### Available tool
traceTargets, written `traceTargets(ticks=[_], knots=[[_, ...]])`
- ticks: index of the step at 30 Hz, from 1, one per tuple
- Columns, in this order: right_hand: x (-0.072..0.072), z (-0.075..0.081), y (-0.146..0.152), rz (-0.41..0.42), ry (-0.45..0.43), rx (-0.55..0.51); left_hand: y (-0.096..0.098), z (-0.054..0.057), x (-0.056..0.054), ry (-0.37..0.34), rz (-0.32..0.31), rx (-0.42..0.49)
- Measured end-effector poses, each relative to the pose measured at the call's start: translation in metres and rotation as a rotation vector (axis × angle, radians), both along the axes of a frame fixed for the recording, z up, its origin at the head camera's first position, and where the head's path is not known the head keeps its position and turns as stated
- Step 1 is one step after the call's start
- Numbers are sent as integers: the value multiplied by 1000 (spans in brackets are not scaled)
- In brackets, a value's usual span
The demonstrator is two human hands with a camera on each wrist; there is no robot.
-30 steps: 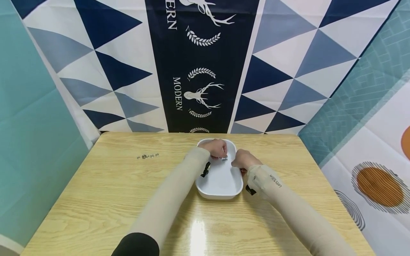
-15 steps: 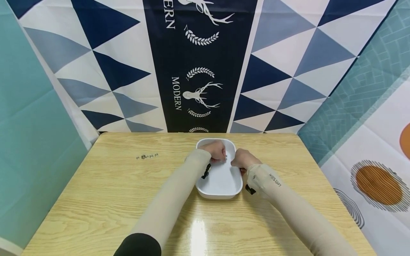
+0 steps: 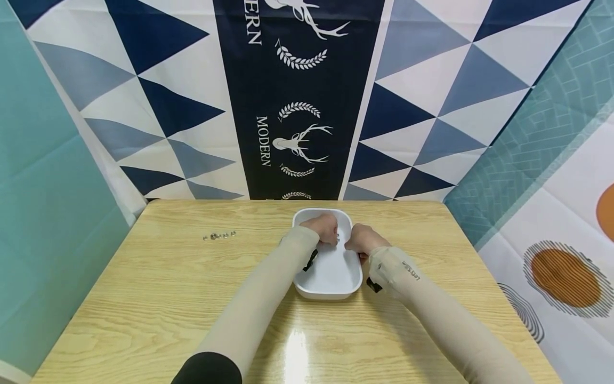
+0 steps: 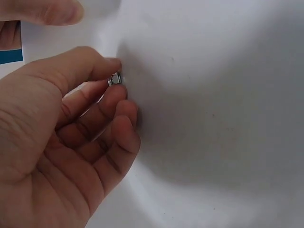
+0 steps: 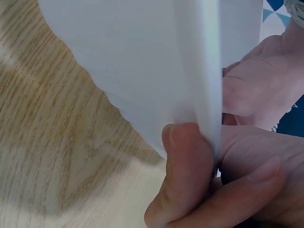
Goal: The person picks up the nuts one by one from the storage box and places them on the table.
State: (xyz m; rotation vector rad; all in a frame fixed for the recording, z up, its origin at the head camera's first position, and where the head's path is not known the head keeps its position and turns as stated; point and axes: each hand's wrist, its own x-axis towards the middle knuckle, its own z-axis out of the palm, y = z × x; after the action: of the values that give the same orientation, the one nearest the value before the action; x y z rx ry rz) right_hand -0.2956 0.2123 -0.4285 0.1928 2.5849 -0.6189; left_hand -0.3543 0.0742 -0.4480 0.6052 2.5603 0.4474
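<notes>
1. White tray (image 3: 331,274): its right rim is gripped by the right hand (image 3: 363,239), fingers clamped over it.
2. Inside the tray's far half, a small metal piece (image 4: 115,79) is pinched between thumb and forefinger of the nearer left hand (image 3: 325,228).
3. It is held at the fingertips, close to the tray's surface; its long axis cannot be told.
4. Left of the tray, other metal pieces (image 3: 213,236) are lined up on the worktop (image 3: 192,298).

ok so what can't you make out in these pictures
Head view: shiny pieces on the table, too small to identify.
Left wrist view: pinched metal part, partly covered by the left hand.
Right wrist view: right hand gripping the tray, cut off by the bottom edge.
</notes>
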Motion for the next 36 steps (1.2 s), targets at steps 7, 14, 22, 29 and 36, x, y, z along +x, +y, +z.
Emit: traceTargets(ticks=[7,14,22,29,36], knots=[[1,0,0,1,4,-14,-3,-2,-2,0,5,10],[0,-2,0,-6,1,-12,-6,-1,-2,3,-15,11],[0,-2,0,-4,17,-26,-6,1,-1,0,-4,-24],[1,0,0,0,20,-16,-6,3,0,7,-8,-6],[3,-1,0,-8,12,-16,-10,5,2,37,-61,-26]])
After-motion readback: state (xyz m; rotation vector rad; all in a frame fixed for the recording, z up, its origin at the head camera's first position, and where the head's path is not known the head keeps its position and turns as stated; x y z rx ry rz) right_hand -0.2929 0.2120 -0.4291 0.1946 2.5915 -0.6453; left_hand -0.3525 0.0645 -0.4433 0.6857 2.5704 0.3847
